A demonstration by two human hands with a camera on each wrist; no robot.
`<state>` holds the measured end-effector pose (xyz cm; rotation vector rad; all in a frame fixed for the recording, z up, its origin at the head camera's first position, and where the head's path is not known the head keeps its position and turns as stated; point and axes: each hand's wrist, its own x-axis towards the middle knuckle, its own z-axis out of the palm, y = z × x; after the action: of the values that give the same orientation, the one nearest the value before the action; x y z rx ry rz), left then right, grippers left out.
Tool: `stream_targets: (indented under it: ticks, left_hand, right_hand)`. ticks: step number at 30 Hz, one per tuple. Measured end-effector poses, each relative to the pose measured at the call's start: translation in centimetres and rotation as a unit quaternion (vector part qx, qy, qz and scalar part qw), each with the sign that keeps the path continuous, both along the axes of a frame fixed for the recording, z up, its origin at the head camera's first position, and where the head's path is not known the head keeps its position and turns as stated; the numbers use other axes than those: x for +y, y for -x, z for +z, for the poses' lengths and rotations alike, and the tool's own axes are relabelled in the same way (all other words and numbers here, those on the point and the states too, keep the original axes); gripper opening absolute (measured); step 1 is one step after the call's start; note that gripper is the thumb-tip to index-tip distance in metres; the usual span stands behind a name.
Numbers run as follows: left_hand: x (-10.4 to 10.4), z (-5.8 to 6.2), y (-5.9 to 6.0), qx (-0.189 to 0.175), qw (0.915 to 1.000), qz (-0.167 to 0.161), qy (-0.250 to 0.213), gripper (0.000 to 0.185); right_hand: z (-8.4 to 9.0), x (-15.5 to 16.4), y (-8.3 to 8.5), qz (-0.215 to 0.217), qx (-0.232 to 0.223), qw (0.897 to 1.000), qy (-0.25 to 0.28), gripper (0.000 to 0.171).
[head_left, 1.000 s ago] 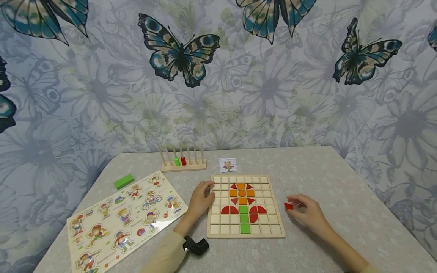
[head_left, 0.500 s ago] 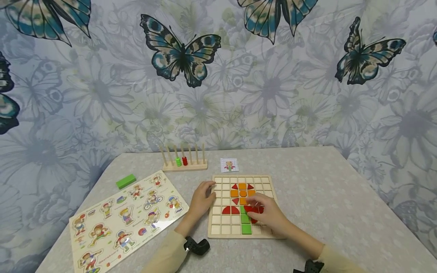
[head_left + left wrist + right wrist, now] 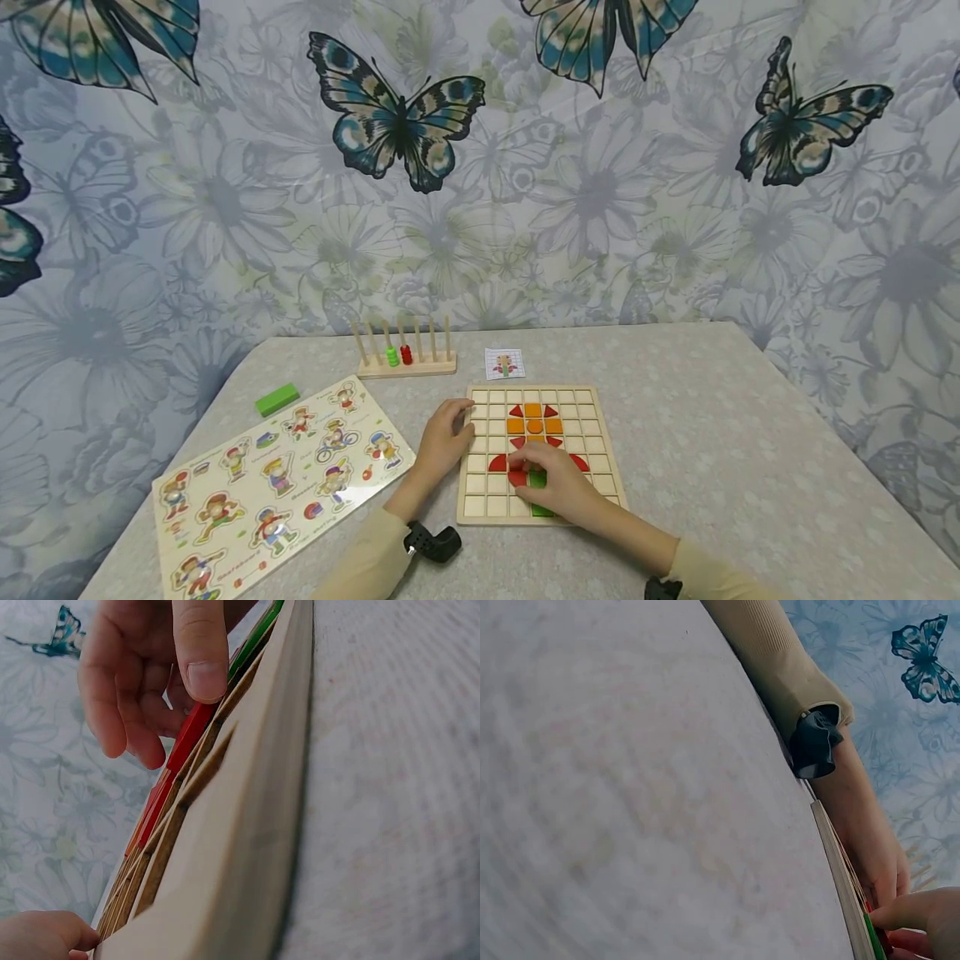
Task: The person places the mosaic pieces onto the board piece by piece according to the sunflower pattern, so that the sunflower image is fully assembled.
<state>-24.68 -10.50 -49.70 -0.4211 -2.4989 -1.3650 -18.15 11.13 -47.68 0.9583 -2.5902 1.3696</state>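
Observation:
A square wooden grid board (image 3: 480,506) lies on the table with flat coloured pieces in its cells. My left hand (image 3: 442,439) rests at the board's left edge, fingertips touching the rim. Over the lower middle, my right hand (image 3: 558,486) pinches a red rounded piece (image 3: 517,478) between thumb and fingers, down at a cell left of the green squares (image 3: 537,478). In the left wrist view the thumb touches the red piece (image 3: 189,735). Above sit orange squares (image 3: 532,410) and red triangles (image 3: 551,411). My right hand hides part of the green column and the red pieces on the right.
A small pattern card (image 3: 504,363) lies behind the board. Further left stand a peg rack (image 3: 408,367) with green and red beads and a green block (image 3: 277,400). A picture puzzle board (image 3: 247,450) with child figures lies at the left.
From the table at the right, my right hand has carried a red piece leftward over the board, to the left of the green column. My left hand has stayed at the board's edge.

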Motion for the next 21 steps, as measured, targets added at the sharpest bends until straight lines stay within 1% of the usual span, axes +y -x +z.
stream_targets:
  ticks: [6, 12, 16, 19, 21]
  left_hand:
    - [-0.06, 0.03, -0.03, -0.014, 0.9999, 0.001, -0.002, 0.034]
    - [-0.15, 0.02, -0.03, -0.014, 0.9999, -0.004, -0.003, 0.034]
    - [-0.42, -0.06, 0.04, -0.017, 0.9999, 0.003, 0.001, 0.034]
    - [-0.66, -0.05, 0.06, -0.018, 0.9998, 0.004, 0.008, 0.035]
    - [-0.82, 0.14, -0.02, -0.022, 0.9996, -0.003, 0.02, 0.036]
  right_hand:
    - [-0.06, 0.07, -0.04, 0.005, 0.009, 1.0, 0.006, 0.03]
    - [0.04, 0.04, 0.01, 0.016, -0.008, 1.0, -0.003, 0.029]
    - [0.06, -0.2, 0.13, 0.015, -0.015, 1.0, -0.009, 0.028]
    - [-0.02, -0.4, 0.21, 0.013, -0.014, 1.0, -0.01, 0.028]
    - [-0.08, -0.47, 0.23, 0.011, -0.012, 1.0, -0.008, 0.028]
